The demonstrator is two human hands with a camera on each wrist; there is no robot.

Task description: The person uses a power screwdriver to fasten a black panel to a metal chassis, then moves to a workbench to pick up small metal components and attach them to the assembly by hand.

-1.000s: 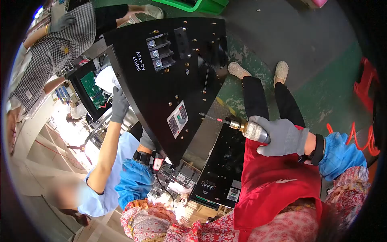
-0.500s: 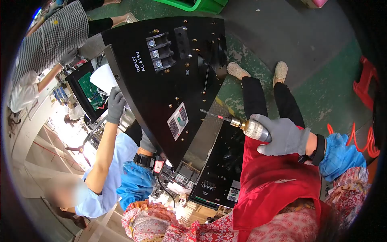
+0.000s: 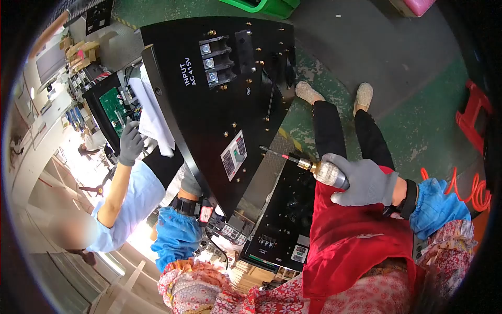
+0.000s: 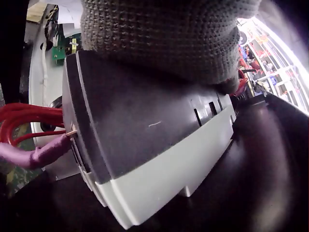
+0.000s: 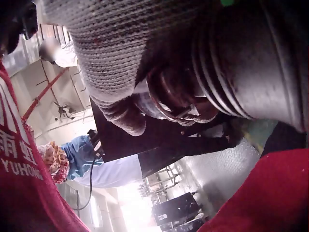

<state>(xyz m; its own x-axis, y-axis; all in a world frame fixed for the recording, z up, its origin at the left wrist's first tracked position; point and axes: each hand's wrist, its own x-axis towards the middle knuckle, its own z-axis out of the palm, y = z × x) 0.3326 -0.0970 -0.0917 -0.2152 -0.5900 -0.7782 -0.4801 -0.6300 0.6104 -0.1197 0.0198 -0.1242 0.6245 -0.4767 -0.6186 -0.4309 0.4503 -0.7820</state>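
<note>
My gloved right hand (image 3: 366, 180) grips a power screwdriver (image 3: 330, 174) with a long thin bit. The bit points left at the black panel (image 3: 209, 125), its tip overlapping the lower right edge of the panel in the head view. The panel carries a three-pole terminal block (image 3: 213, 63), brass screws, a label and the print "INPUT AC415V". My left hand (image 3: 191, 183) reaches behind the panel, mostly hidden by it. In the left wrist view its knit glove (image 4: 169, 38) lies over a black-and-white block-shaped electrical part (image 4: 145, 121); its fingertips are hidden.
Another person's gloved hand (image 3: 130, 144) is near white sheets (image 3: 151, 115) and a green circuit board (image 3: 111, 107). A second black panel (image 3: 277, 225) lies below. Red coiled hose (image 3: 473, 193), a red stand (image 3: 473, 118) and a green crate (image 3: 261, 6) are around. Red wires (image 4: 31, 121) run beside the block.
The other person's hand has moved left and down off the sheets, which now hang lower beside the panel. The person in the checked apron has mostly left view. My hands have barely moved.
</note>
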